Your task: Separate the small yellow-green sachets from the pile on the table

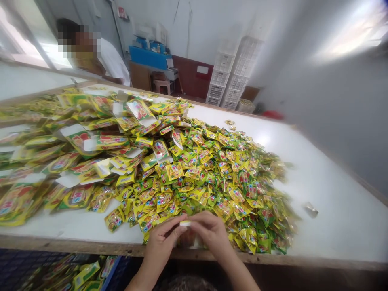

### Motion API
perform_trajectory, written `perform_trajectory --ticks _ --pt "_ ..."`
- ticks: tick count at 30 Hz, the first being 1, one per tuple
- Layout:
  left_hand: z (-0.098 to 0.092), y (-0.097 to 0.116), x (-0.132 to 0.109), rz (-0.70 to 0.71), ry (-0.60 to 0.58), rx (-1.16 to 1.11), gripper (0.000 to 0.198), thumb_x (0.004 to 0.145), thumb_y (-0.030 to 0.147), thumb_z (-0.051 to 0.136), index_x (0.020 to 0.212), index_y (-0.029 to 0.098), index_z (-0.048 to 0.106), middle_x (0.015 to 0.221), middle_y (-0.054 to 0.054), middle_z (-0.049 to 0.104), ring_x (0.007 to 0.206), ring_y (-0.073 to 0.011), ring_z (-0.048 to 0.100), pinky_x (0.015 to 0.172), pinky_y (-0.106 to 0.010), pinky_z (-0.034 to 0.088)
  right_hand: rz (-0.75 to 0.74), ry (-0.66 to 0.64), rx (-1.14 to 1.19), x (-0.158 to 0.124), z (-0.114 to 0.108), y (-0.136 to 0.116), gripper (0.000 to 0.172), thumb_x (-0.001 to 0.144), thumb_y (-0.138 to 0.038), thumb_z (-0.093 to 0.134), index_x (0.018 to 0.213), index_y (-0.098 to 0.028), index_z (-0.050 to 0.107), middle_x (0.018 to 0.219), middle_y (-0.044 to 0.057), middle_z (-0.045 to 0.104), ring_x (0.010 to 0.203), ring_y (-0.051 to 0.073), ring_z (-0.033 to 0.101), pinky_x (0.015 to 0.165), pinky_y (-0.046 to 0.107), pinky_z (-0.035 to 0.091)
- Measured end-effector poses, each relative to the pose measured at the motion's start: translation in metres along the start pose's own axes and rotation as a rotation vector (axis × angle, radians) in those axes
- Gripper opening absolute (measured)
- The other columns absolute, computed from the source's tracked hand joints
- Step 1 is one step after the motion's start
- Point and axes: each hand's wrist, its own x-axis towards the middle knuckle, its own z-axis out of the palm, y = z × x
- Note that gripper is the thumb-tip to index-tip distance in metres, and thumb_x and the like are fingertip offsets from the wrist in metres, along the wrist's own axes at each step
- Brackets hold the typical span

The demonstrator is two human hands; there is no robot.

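- Risk, slipping: the small carton [185, 223] is held by fingertips at its white upper edge; if either pinch loosens, it could drop onto the sachet pile [206, 173] or the table's wooden front edge [91, 246].
- Risk, creasing: thumbs and fingers bear on a narrow strip of what appears to be thin card; uneven pressure could bend the flap or split a fold.
- Risk, spillage: the pile reaches the front edge beside the forearms; a sideways sweep of either arm could push sachets off the table [330, 218].
- Risk, mixing: the heap of cartons [112, 141] runs into the sachets without a divider, so a sachet could lodge under a loose carton (open white flaps make catching likelier).
- Grip, left hand [162, 238]: thumb and forefinger nearly closed, pinching the left end of the carton's edge.
- Grip, right hand [212, 232]: fingertips likewise nearly closed at the right end; the lower fingers are partly hidden.
- Location: the carton is between both hands, at the near side of the pile, above the front edge (its lower part is blurred; contents cannot be told).
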Motion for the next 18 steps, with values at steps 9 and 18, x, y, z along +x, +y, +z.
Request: perform_trajectory --ticks 9,18 --pt "-0.001 -0.007 0.003 0.432 -0.027 0.229 0.017 0.087 0.024 0.066 0.101 0.028 0.075 0.102 -0.003 0.076 0.097 -0.0191 0.070 0.090 -0.031 0.055 -0.325 0.043 -0.208 -0.009 -0.005 0.008 0.019 0.083 -0.018 0.070 0.098 -0.028 0.077 0.090 0.005 0.072 0.081 0.019 0.068 0.072 0.028 0.055" --pt "-0.009 -0.035 -0.009 0.626 -0.111 0.350 0.042 0.089 0.011 0.060 0.125 0.032 0.062 0.120 -0.003 0.069 0.110 -0.0180 0.065 0.096 -0.031 0.054 -0.499 0.040 -0.421 -0.033 -0.004 0.029 0.039 0.091 -0.009 0.055 0.122 -0.031 0.066 0.110 0.008 0.063 0.094 0.018 0.064 0.081 0.030 0.054"
